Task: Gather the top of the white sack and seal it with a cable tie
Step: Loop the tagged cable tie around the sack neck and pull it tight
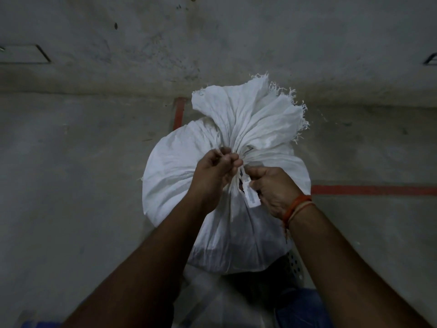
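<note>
The white sack (189,176) stands on the floor (71,162), neck gathered, frayed mouth fanning up and away. The left hand (214,176) pinches the neck; the right hand (272,192) grips what looks like the cable tie (251,196), running lengthwise toward the person. Next: pull it tight

Both forearms are bare from the bottom edge of the head view up to the wrists, with no sleeves showing on either one. The left hand (214,174) wears no ring, band or glove that can be seen. The wrist below the right hand (274,188) carries an orange thread band (298,204) wound round it in several turns, with a paler cream strand beside it and a short loose end hanging at the wrist's underside; blue fabric (305,308), seemingly clothing, shows dimly between the arms
</note>
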A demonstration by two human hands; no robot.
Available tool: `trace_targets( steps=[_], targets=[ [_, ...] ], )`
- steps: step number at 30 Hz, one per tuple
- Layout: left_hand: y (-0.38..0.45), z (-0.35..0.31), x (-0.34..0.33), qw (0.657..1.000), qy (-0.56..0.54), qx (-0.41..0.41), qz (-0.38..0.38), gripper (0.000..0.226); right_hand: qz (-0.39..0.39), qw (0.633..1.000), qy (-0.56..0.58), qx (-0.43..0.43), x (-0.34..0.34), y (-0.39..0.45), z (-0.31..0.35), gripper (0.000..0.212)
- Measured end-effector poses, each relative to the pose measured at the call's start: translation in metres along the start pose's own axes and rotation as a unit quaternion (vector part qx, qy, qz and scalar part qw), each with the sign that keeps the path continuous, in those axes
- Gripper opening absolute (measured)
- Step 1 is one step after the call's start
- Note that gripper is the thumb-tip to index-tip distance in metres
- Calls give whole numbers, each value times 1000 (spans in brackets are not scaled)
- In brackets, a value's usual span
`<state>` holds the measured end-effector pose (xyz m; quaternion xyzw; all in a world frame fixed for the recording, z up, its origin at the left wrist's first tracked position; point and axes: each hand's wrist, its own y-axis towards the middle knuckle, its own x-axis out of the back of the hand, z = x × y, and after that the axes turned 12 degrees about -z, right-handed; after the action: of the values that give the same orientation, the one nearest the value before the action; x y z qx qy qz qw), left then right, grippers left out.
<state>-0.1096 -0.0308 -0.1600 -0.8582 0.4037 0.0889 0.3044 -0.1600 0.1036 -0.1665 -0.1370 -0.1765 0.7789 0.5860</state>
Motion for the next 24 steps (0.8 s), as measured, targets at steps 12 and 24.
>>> trace_targets(
  steps=[12,24],
  targets=[
    [14,2,13,933,305,-185,-58,17,-4,1000,-8,-10,2,6,-4,47],
    [4,3,4,996,69,-39,-37,14,12,999,-16,46,-2,2,-1,53]
  ],
)
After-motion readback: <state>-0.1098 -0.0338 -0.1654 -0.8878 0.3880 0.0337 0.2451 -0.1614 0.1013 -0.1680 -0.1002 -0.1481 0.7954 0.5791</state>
